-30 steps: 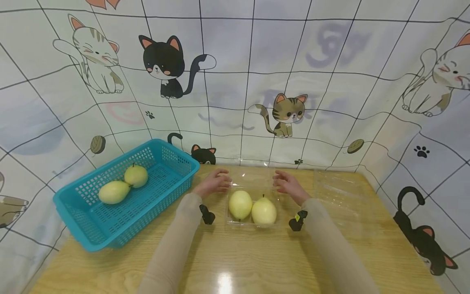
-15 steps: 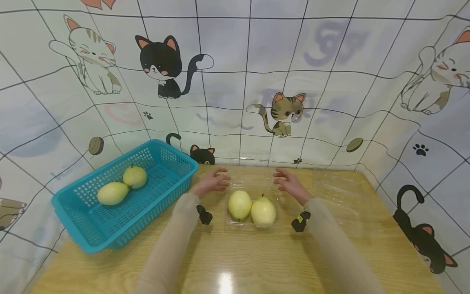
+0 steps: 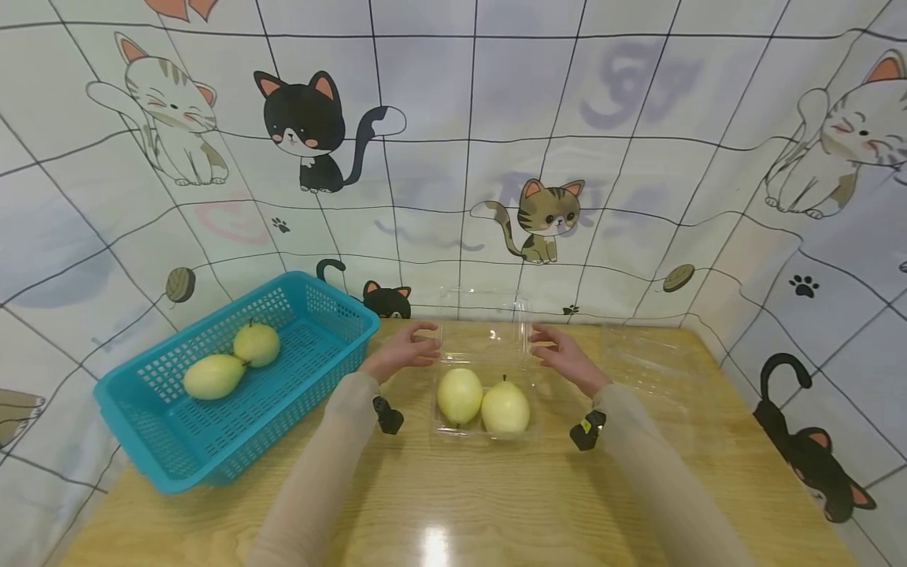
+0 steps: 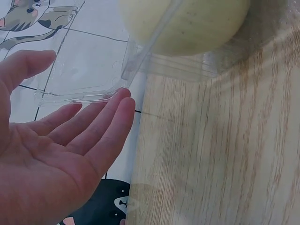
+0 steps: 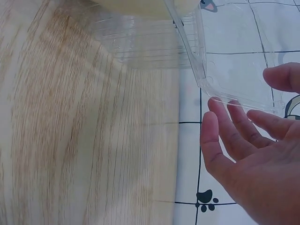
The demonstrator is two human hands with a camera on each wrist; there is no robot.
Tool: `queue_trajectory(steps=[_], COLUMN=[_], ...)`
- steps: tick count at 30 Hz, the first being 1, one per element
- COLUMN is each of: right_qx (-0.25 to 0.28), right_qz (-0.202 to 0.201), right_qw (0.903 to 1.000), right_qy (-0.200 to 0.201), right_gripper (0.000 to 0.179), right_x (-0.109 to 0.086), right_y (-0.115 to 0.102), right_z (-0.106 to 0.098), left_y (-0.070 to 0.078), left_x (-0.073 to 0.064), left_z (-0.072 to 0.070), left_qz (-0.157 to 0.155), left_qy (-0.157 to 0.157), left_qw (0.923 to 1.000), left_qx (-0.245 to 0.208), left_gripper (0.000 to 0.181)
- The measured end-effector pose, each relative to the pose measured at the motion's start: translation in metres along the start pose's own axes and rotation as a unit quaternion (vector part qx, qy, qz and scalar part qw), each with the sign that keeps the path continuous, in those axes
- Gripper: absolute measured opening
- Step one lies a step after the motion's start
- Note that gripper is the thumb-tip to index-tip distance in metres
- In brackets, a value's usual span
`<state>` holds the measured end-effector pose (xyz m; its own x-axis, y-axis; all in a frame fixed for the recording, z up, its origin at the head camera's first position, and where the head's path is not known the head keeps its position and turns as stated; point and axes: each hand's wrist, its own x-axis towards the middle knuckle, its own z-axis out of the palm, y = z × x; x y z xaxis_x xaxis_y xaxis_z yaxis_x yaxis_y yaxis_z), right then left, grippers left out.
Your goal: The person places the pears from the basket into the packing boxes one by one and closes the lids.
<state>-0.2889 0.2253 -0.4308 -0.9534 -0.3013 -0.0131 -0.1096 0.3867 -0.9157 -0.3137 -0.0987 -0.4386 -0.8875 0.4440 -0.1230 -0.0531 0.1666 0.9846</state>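
Note:
A clear plastic clamshell box (image 3: 471,432) stands on the table with two yellow-green pears, the left pear (image 3: 459,396) and the right pear (image 3: 505,408), in its base. Its hinged lid (image 3: 485,324) leans up at the back, raised off the base. My left hand (image 3: 405,351) is at the lid's left side, straight fingers touching its edge in the left wrist view, thumb apart. On the other side my right hand (image 3: 567,358) has its slightly bent fingertips at the lid's edge (image 5: 243,101), thumb also apart.
To the left is a blue plastic basket (image 3: 312,370) holding two more pears (image 3: 214,376). Another clear plastic container (image 3: 648,370) lies at the right of the wooden table (image 3: 453,496). A cat-patterned cloth (image 3: 425,173) hangs right behind the table.
The lid has swung upward, its far edge now higher against the cloth, with both hands staying at its sides. The head view has shifted slightly; the pears stay in place.

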Motion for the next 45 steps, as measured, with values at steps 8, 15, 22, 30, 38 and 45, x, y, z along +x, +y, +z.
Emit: queue_trajectory(steps=[8, 15, 22, 30, 38, 45], right_qx=[-0.014, -0.024, -0.014, -0.008, 0.006, 0.016], right_qz=[-0.022, -0.025, -0.029, -0.037, -0.05, -0.05], right_qw=[0.9996, 0.9992, 0.9992, 0.9989, 0.9983, 0.9981], right_qy=[-0.01, -0.019, -0.025, -0.026, -0.03, -0.033], right_gripper=[0.062, 0.06, 0.061, 0.06, 0.061, 0.069], right_x=[-0.004, -0.009, -0.014, -0.018, -0.021, -0.025], right_y=[0.002, -0.001, -0.002, 0.0, -0.002, -0.003], right_z=[-0.001, -0.001, 0.0, 0.0, 0.001, 0.001], left_y=[0.001, 0.002, 0.005, 0.005, 0.003, 0.002], left_x=[0.001, -0.003, -0.006, -0.01, -0.014, -0.019], left_z=[0.001, 0.002, 0.002, 0.001, -0.003, -0.003], left_qz=[-0.028, -0.026, -0.025, -0.012, -0.007, 0.004], left_qy=[0.019, 0.022, 0.021, 0.002, -0.01, -0.032], left_qw=[0.9994, 0.9994, 0.9994, 0.9998, 0.9998, 0.999], left_qx=[0.005, 0.0, 0.011, 0.013, 0.016, 0.03], left_gripper=[0.054, 0.05, 0.05, 0.048, 0.048, 0.062])
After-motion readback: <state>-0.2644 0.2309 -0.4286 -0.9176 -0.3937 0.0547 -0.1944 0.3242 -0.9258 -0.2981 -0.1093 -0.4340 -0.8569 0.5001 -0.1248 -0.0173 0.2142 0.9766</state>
